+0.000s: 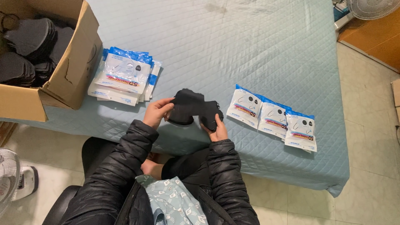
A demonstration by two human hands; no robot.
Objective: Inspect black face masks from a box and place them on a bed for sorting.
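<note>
Both my hands hold a small bunch of black face masks [189, 105] just above the near edge of a bed covered in a light blue quilt [250, 50]. My left hand [157, 111] grips the bunch's left side. My right hand [216, 128] grips its right side from below. Three sealed white-and-blue mask packets [273, 116] lie in an overlapping row to the right of my hands. A stack of empty-looking white-and-blue packets [125, 77] lies to the left.
An open cardboard box [71, 71] full of black masks [29, 46] stands at the left edge of the bed. A white fan [10, 175] is on the tiled floor at lower left; another fan [371, 8] is at top right. A patterned cloth [173, 202] rests on my lap.
</note>
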